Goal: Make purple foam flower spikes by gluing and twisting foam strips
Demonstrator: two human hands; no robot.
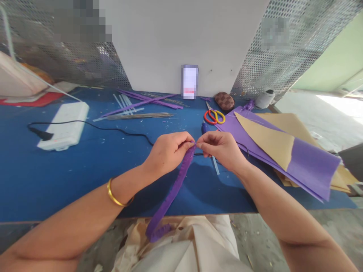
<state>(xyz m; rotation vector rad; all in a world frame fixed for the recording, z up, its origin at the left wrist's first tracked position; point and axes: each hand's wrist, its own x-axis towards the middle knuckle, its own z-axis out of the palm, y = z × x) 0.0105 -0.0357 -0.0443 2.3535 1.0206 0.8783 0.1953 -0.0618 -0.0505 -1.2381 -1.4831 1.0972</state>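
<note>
A long purple crepe-paper strip (pixel 176 185) hangs from my fingers down over the table's front edge to my lap, its lower end curled. My left hand (pixel 167 151) pinches the strip's top end, thumb and fingers closed on it. My right hand (pixel 221 148) meets it from the right, fingers pinched on the same top end. Both hands hover just above the blue table (pixel 85 173). A gold bangle sits on my left wrist.
Purple and tan paper sheets (pixel 286 151) lie stacked at the right. Red-and-yellow scissors (pixel 214 116) and a brown checked pouch (pixel 224 101) lie behind my hands. A white power strip (pixel 64 126) with a black cable sits left. Wires and purple strips (pixel 141 107) lie at the back.
</note>
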